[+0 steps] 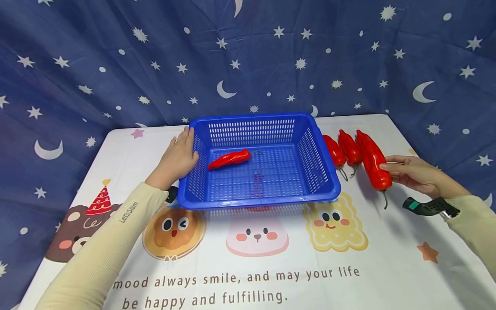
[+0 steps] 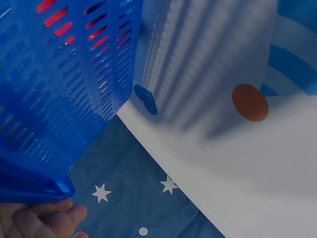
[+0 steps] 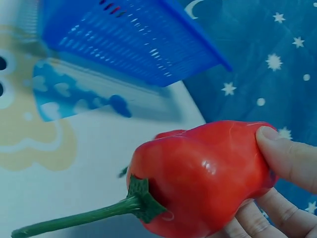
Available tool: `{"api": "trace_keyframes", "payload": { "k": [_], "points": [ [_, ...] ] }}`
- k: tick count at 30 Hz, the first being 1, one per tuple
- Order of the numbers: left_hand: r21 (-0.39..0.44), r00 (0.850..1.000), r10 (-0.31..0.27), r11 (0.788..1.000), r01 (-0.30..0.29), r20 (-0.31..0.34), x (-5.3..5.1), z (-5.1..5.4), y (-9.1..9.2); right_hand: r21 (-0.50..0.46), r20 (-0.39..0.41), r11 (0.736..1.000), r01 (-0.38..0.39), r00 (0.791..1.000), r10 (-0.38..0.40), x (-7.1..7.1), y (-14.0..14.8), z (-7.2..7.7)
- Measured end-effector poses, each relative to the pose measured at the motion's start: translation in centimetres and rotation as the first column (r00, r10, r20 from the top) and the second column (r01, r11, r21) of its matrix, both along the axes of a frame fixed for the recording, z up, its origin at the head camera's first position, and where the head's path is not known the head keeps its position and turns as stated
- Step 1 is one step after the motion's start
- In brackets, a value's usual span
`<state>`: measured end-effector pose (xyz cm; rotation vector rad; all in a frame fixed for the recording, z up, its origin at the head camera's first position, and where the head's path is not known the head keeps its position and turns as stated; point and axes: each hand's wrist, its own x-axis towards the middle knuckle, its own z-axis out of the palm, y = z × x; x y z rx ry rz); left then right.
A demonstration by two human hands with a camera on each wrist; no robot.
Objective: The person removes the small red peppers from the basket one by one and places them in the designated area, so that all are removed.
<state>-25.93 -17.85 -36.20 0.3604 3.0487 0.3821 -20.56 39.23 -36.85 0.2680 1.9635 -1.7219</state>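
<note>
A blue plastic basket (image 1: pixel 259 203) stands mid-table with one red chili pepper (image 1: pixel 229 159) lying inside. My left hand (image 1: pixel 176 157) holds the basket's left rim, its thumb at the inner side; the left wrist view shows bent fingers (image 2: pixel 54 218) against the rim. Off the basket's right side, my right hand (image 1: pixel 412 172) grips a large red pepper (image 1: pixel 375 165) between thumb and fingers. Its green stem (image 3: pixel 84 218) points away from the hand. Two more red peppers, one partly behind the rim (image 1: pixel 334 150) and another (image 1: pixel 350 147), lie between the basket and the held pepper.
A white tablecloth (image 1: pixel 248 267) with cartoon prints and lettering covers the table. Behind it hangs a dark blue curtain (image 1: pixel 271 56) with stars and moons. Black straps, one on the right wrist (image 1: pixel 424 206), are worn at both wrists.
</note>
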Motion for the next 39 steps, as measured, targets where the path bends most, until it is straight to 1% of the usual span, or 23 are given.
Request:
{"api": "trace_keyframes", "payload": {
  "k": [3,8,14,18,27,34,39],
  "points": [
    [0.003,1.000,0.004,1.000,-0.004,0.003,0.0,0.0,0.1,0.023,0.026,1.000,-0.009,1.000,0.009,0.2,-0.4,-0.6],
    [0.002,1.000,0.002,1.000,-0.002,0.005,-0.1,0.0,0.1,0.065,0.037,0.997,-0.037,0.999,0.034,0.5,-0.8,-1.4],
    [0.003,1.000,0.006,1.000,-0.006,0.011,-0.1,-0.1,0.0,0.085,0.049,0.994,-0.068,0.997,0.064,0.8,-1.3,-2.2],
    [0.002,1.000,0.000,1.000,0.000,0.004,-0.2,-0.1,-0.1,0.095,0.068,0.992,-0.085,0.995,0.079,0.8,-1.5,-2.8],
    [-0.002,1.000,0.002,1.000,-0.002,0.012,0.0,0.0,-0.1,0.136,0.116,0.986,-0.094,0.990,0.078,1.1,-1.6,-3.5],
    [-0.007,1.000,0.003,1.000,-0.003,0.014,-0.1,-0.1,-0.1,0.216,0.131,0.969,-0.121,0.987,0.094,1.2,-1.8,-4.2],
    [0.000,1.000,0.008,1.000,-0.008,0.016,-0.1,0.0,0.0,0.220,0.136,0.967,-0.125,0.986,0.097,1.2,-1.9,-4.3]
  ]
}}
